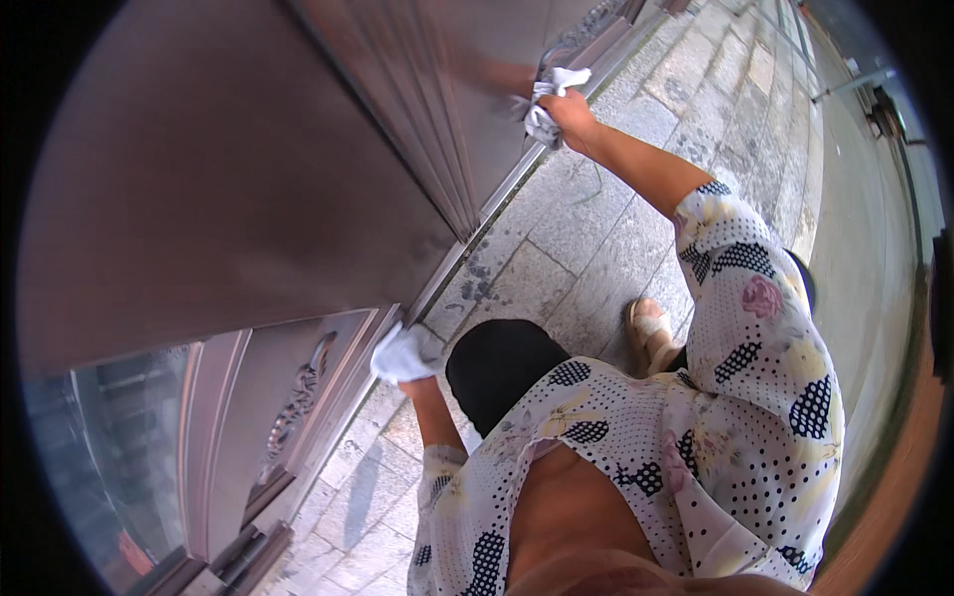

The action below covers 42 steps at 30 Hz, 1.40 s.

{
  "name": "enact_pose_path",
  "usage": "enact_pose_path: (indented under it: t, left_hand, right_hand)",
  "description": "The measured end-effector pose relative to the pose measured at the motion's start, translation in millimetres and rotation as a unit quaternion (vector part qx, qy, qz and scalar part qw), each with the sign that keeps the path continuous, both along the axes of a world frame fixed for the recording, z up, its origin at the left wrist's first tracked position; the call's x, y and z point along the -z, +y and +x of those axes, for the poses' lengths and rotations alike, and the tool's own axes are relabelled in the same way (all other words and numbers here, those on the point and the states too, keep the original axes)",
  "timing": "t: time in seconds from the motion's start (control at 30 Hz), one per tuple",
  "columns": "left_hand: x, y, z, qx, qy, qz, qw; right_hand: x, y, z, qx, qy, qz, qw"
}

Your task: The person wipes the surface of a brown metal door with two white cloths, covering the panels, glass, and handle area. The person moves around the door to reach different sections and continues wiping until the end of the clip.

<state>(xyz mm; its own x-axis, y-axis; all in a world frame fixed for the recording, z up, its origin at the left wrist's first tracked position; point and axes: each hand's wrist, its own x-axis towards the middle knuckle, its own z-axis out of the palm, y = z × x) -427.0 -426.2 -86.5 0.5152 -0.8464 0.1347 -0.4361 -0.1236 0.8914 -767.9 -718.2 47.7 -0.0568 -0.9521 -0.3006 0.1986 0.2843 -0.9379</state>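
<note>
A brown metal door (223,171) with a smooth, glossy surface and raised moulding stands before me. My right hand (572,119) grips a crumpled white cloth (548,112) against the door's lower part, near the bottom edge, with the arm stretched out. My left hand (417,387) is mostly hidden by another white cloth (406,353). That cloth lies at the lower rail of the door, close to a panel with a carved scroll ornament (294,410). Behind the cloth, the left fingers cannot be made out.
Grey stone paving (589,216) with dark wet spots runs along the door's sill (447,272). My bent knee (503,372) is near the left cloth, and a sandalled foot (652,331) rests on the paving. A glass pane (130,447) sits at the lower left.
</note>
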Motion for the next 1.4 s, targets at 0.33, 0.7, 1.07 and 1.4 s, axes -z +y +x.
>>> enact_pose_path:
  t: [0.33,0.7,1.07,1.4]
  left_hand:
    - [-17.0,-16.9,1.2,0.131,-0.037,0.075,0.988]
    - [-176.6,-89.1,35.2,0.114,0.204,0.155,0.96]
    - [-316.0,-78.7,65.4,-0.119,-0.423,-0.368,0.819]
    - [-331.5,-160.8,-36.0,-0.036,-0.26,-0.235,0.936]
  right_hand:
    - [-6.7,-3.4,55.8,-0.063,-0.051,0.057,0.995]
    - [-80.5,-46.4,107.3,-0.443,0.016,0.043,0.896]
    - [-146.4,-10.7,141.7,-0.505,0.245,-0.328,0.76]
    - [-130.2,-26.7,108.2,-0.423,0.036,-0.313,0.849]
